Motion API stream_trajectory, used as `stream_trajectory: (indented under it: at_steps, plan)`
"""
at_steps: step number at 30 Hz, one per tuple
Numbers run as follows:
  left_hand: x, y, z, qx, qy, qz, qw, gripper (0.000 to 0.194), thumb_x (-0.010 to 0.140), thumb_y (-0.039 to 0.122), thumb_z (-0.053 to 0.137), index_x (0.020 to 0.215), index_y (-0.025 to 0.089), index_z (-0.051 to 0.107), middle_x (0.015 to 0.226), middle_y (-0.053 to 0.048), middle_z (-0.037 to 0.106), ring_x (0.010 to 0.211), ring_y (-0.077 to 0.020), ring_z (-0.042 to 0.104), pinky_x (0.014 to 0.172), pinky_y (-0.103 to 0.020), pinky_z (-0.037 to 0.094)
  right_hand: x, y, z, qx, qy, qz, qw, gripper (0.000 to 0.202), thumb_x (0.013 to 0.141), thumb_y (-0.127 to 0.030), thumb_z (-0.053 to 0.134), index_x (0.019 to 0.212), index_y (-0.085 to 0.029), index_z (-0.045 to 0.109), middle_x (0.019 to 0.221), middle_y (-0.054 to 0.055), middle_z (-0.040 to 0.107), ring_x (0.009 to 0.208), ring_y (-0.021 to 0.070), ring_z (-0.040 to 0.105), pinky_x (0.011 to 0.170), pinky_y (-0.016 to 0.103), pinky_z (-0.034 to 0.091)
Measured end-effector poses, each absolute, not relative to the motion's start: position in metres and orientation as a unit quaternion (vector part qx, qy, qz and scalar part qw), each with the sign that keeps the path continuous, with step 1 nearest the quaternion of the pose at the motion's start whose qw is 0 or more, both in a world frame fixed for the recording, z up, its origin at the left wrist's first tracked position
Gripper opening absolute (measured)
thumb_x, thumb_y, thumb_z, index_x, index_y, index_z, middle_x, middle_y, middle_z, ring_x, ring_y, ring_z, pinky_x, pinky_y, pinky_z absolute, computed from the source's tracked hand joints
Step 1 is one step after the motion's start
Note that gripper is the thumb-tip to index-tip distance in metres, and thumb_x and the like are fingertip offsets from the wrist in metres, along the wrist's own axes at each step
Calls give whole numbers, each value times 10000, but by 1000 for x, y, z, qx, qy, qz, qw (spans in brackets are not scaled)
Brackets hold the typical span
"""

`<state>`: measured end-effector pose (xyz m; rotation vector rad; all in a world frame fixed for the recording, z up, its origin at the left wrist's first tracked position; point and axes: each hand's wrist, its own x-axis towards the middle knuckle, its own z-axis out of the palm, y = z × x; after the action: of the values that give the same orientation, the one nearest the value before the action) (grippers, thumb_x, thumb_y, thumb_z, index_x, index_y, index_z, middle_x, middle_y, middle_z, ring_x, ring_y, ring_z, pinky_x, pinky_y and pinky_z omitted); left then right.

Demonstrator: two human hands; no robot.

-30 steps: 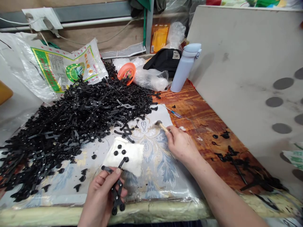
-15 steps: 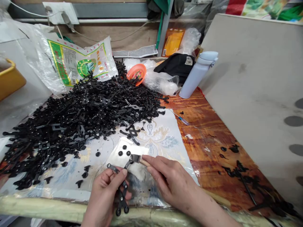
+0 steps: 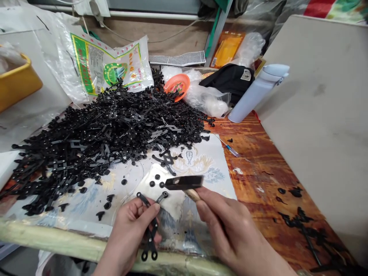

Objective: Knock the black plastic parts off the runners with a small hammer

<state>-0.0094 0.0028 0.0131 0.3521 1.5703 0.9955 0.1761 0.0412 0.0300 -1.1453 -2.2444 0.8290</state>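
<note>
The right hand grips a hammer above a white pad. The left hand grips 1 black linkage at the pad's near edge. The patterned cover lies on a wood-grain table; 1 upright gray panel stands at right.
</note>
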Motion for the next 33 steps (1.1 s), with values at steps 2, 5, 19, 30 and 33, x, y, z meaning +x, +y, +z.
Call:
stream_trajectory:
  at_steps: [2,5,19,30,33]
  plan:
    - [-10,3,14,153,672,425,586,332,589,423,777,614,173,559,422,51,565,281,-103,524,279,-151,352,177,41,27,-425,-830,295,209,358,949,-215,364,1281,-220,497,1040,92,688,841,189,679,715,304,548]
    - [-13,4,14,154,677,417,586,323,589,420,776,662,175,578,433,50,576,280,-105,525,277,-154,358,179,42,26,-436,-828,311,164,342,961,-235,339,1250,-222,521,986,80,698,789,190,678,691,317,547]
    - [-20,7,16,126,648,402,635,358,602,409,791,551,160,538,422,54,522,313,-100,521,296,-165,365,182,49,26,-459,-781,313,285,339,961,-264,364,1244,-235,549,931,37,694,697,131,653,601,238,528]
    - [-16,4,22,130,658,417,613,338,576,401,807,616,163,571,480,54,560,320,-91,528,297,-151,355,187,43,17,-458,-794,272,294,347,953,-229,387,1266,-202,535,1189,70,654,1006,179,652,872,323,529]
    - [-15,3,20,139,660,411,613,333,584,395,803,602,165,563,463,57,549,318,-102,536,298,-158,361,187,42,16,-463,-798,268,279,348,954,-241,375,1260,-197,535,1152,81,669,943,197,674,833,356,549]
